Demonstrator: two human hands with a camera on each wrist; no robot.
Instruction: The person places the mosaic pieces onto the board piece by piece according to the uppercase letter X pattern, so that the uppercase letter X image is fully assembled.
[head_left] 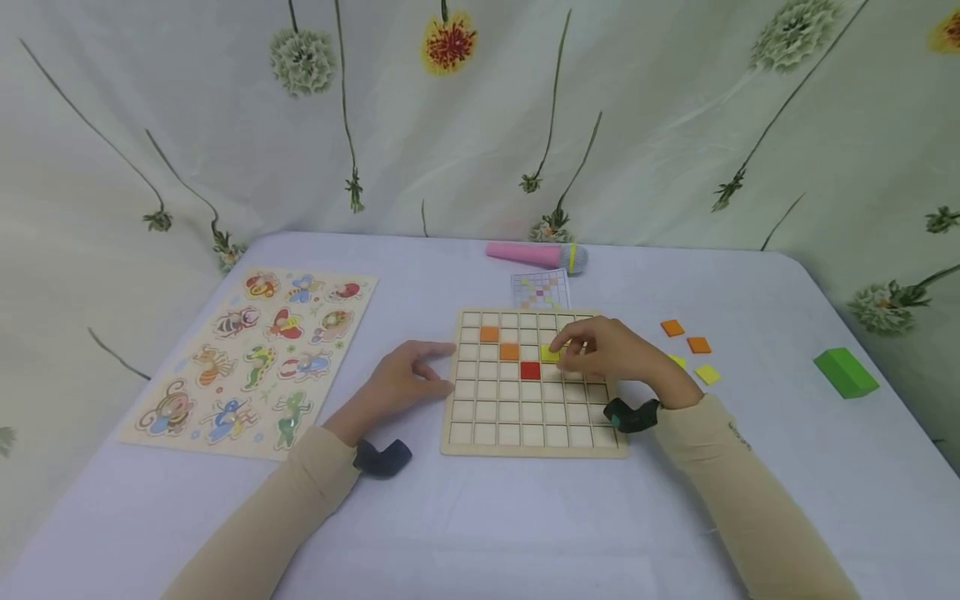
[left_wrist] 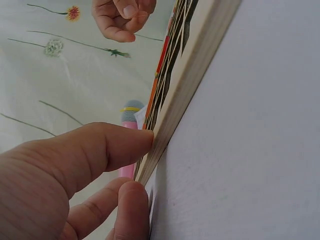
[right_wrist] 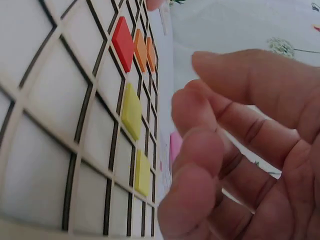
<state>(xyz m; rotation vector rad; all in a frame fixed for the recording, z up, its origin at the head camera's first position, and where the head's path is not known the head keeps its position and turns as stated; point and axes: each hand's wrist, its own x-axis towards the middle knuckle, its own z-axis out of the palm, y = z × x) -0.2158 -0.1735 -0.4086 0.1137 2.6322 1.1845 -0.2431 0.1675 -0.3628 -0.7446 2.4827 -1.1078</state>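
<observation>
Two hands work on a white table (head_left: pixel 480 517), and I describe from the largest thing down. At the left edge of the table lies an animal puzzle board (head_left: pixel 255 362), flat. In the middle, nearer the front edge, lies the wooden grid board (head_left: pixel 534 417). My left hand (head_left: pixel 401 381) rests against the left edge of this grid board; the thumb and one finger touch its side, and the fingers are nearly straight and grip nothing. My right hand (head_left: pixel 611 350) hovers over the upper right part of the grid, fingers loosely bent, and from the right wrist view it holds nothing. Close to the far edge lies a pink microphone (head_left: pixel 534 254), and just in front of it a small pattern card (head_left: pixel 541 290). Near the right edge sits a green block (head_left: pixel 845 372). In the grid I see two orange tiles (head_left: pixel 489 333), one red tile (head_left: pixel 530 371) and a yellow tile (head_left: pixel 550 353) just beside the right fingers. Loose orange and yellow tiles (head_left: pixel 698 344) lie right of the board.
</observation>
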